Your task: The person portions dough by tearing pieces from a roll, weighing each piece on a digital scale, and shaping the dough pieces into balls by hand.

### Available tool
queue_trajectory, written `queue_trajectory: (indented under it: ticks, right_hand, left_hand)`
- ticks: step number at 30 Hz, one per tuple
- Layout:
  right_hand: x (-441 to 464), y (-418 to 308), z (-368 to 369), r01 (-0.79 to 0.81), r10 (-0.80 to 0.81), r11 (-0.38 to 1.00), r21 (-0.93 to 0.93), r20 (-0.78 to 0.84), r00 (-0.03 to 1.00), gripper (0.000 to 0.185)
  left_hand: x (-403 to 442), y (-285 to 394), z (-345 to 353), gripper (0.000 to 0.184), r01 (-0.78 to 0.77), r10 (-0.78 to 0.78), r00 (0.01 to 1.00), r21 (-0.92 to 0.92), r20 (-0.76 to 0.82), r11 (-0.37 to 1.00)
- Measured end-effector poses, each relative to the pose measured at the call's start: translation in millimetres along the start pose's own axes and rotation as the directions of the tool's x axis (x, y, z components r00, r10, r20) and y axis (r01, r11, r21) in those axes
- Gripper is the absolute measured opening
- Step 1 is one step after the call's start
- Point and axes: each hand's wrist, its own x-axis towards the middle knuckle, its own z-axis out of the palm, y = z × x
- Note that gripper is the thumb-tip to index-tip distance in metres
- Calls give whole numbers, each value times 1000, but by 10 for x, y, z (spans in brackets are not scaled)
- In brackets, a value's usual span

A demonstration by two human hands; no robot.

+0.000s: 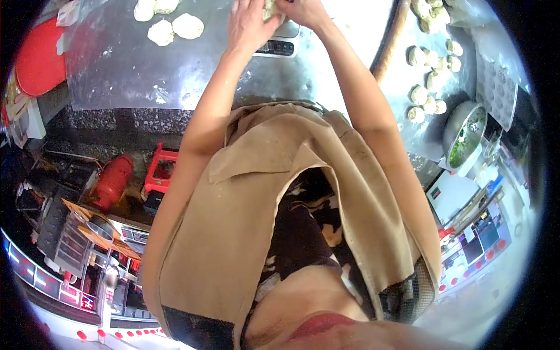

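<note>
At the top edge, my left hand (248,24) and my right hand (304,11) close in on a pale lump of dough (269,10). Both sets of fingers are bent against it, partly cut off by the frame. Under the dough stands a white kitchen scale (276,49), its display and buttons facing me. Left of my hands, several pale dough pieces (188,26) lie on the floury metal worktop (122,64).
A long wooden rolling pin (392,41) lies right of my right forearm. Beyond it are several small dough balls (419,94), a metal bowl (452,123) with green bits inside, and a dimpled tray (497,87). A red round board (39,55) is at far left.
</note>
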Motion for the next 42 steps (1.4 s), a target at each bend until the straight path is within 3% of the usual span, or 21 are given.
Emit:
queue_trajectory:
  ticks: [4, 6, 7, 8, 10, 13, 17, 19, 20, 22, 24, 25, 26, 28, 30, 32, 33, 34, 36, 40, 42]
  right_hand:
    - [75, 283, 115, -88, 103, 967, 240, -49, 993, 26]
    - [52, 380, 170, -236, 259, 643, 729, 84, 962, 19]
    - [24, 424, 175, -229, 210, 510, 829, 138, 968, 14]
    - [2, 472, 164, -230, 210, 510, 829, 139, 968, 14]
    - [-42, 520, 126, -308, 200, 212, 928, 267, 943, 12]
    - [-24, 584, 137, -261, 232, 42, 964, 244, 942, 10]
    - [-153, 546, -52, -189, 243, 58, 980, 170, 955, 10]
    - [-282, 613, -256, -91, 259, -163, 982, 132, 957, 12]
    - [-306, 976, -314, -26, 42, -319, 947, 42, 998, 13]
    - [-576, 1039, -619, 163, 169, -73, 984, -149, 974, 15]
    - [-847, 925, -757, 187, 338, 496, 848, -387, 858, 42]
    - [-964, 936, -778, 208, 291, 631, 747, -476, 830, 36]
    - [-1012, 1024, -710, 213, 290, 633, 744, -484, 826, 36]
    - [-1094, 1150, -560, -143, 349, 921, 362, -609, 712, 29]
    - [-1160, 967, -417, -246, 275, 958, 145, -702, 657, 32]
    - [-1113, 1023, -228, -239, 242, 966, 94, -648, 722, 37]
    - [-1111, 860, -253, -323, 353, 935, 149, -496, 793, 45]
    - [-1001, 1037, -106, -280, 265, 958, 60, -554, 789, 52]
    - [-977, 1215, 126, -274, 159, 960, -51, -707, 689, 51]
    - [-889, 1327, 98, -293, 116, 949, -115, -738, 665, 51]
    - [-881, 1227, 3, -373, 158, 909, -184, -677, 719, 43]
  left_hand:
    - [-20, -65, 6, 41, -2, 2, 1000, -3, 2, 1000]
    - [-54, -173, 27, 51, 22, -23, 995, 13, 99, 1000]
    - [-65, -177, 29, 51, 24, -25, 995, 15, 99, 1000]
    - [-80, -174, 39, 49, 15, -16, 997, 15, 82, 1000]
    - [-92, -175, 49, 46, 6, -7, 998, 15, 63, 1000]
    - [-84, -206, 73, 47, 14, -13, 998, -8, 68, 1000]
    - [-87, -262, 100, 48, 10, -11, 997, 12, 78, 1000]
    - [-70, -239, 91, 48, -6, 5, 997, 8, 78, 1000]
    - [-67, -223, 72, 48, 13, -15, 996, 32, 91, 999]
    - [-106, -183, 21, 47, 26, -31, 994, 48, 106, 999]
    - [-145, -160, -61, 46, 13, -13, 1000, 7, 7, 1000]
    - [-184, -176, -100, 44, 18, -18, 1000, 3, -24, 1000]
    - [-226, -204, -142, 44, 10, -10, 1000, 0, -26, 1000]
    - [-313, -266, -234, 43, 28, -34, 997, -84, -70, 996]
    - [-442, -300, -347, 42, 9, -18, 994, -88, -103, 996]
    - [-598, -317, -503, 41, 101, -109, 987, -71, -119, 992]
    - [-673, -336, -575, 40, 118, -123, 985, -50, -124, 992]
    - [-749, -371, -641, 40, 119, -124, 983, -42, -134, 992]
    - [-920, -457, -745, 39, 180, -183, 973, -34, -140, 983]
    - [-1222, -578, -781, 36, 265, -260, 953, 11, -156, 964]
    - [-1344, -599, -752, 34, 312, -314, 941, -33, -126, 949]
